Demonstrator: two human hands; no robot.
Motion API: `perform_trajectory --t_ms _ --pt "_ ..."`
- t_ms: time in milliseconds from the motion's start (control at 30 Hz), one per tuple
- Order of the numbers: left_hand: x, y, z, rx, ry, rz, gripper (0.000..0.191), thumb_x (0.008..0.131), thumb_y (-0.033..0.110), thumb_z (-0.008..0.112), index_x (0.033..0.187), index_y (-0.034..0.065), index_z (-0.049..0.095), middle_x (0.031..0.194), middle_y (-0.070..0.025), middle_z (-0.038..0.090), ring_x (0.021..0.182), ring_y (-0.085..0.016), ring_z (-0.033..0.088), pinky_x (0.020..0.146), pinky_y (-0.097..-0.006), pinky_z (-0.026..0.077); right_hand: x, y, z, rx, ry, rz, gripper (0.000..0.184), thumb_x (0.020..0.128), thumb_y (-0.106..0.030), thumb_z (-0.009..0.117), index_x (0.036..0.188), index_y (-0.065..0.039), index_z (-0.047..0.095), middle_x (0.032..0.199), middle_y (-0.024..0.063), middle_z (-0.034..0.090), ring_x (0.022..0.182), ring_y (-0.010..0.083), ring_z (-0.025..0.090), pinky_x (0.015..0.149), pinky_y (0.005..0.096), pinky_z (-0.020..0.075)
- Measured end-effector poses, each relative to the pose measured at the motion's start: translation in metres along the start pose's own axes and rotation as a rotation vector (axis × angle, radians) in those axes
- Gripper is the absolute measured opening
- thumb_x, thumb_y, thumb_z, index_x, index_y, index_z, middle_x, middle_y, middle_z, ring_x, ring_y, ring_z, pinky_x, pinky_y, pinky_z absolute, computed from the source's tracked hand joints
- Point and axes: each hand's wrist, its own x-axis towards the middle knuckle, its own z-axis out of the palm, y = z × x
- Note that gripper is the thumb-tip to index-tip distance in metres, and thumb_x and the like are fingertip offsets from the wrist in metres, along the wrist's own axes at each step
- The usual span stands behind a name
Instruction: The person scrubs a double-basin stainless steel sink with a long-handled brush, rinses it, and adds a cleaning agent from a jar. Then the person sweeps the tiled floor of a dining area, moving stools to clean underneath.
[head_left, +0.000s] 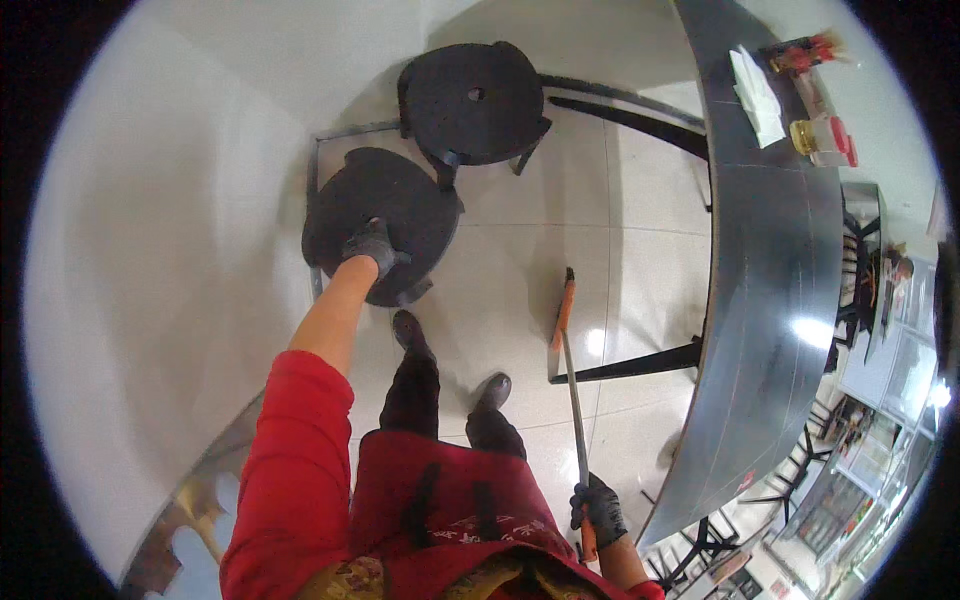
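My left hand (373, 247), in a black glove, is on the middle of the seat of a round black stool (412, 191). Its fingers bend down near the seat's centre; the fingertips are hidden. A second black stool (480, 120), with a round hole in its seat, stands just beyond. In my right hand (600, 510), also gloved in black, is the handle of a broom (575, 405). The broom's orange head (563, 315) with dark bristles is down at the tiled floor, close to a black table leg (630, 367).
A long dark table (772, 300) runs along the right side. On it are white tissues (756, 97), a jar with a red lid (823, 141) and a red-patterned container (802, 54). A pale wall (165, 195) rises at left. More chairs and tables (787, 480) stand beyond the table.
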Motion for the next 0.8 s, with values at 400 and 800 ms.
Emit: perform_trajectory --t_ms 400,800 --pt "-0.1 -0.059 -0.112 0.023 -0.165 0.171 0.09 0.061 0.057 0.078 0.125 -0.0007 0.054 0.131 -0.0218 0.052 0.125 -0.037 0.045 0.106 -0.0436 0.036 0.001 -0.014 0.03 -0.03 0.143 0.107 0.041 0.093 -0.009 0.048 0.133 -0.02 0.047 0.067 -0.003 0.05 0.048 0.0131 0.045 0.039 0.0334 0.0418" --pt "-0.226 -0.084 -0.248 -0.338 0.054 0.208 0.067 0.058 0.028 0.088 0.111 -0.0027 0.06 0.11 -0.0201 0.063 0.101 -0.033 0.061 0.089 -0.0394 0.05 -0.007 -0.078 0.035 -0.565 0.261 -0.264 0.057 0.091 -0.015 0.058 0.144 -0.02 0.038 0.07 0.0074 0.057 0.05 0.0149 0.056 0.042 0.0348 0.0503"
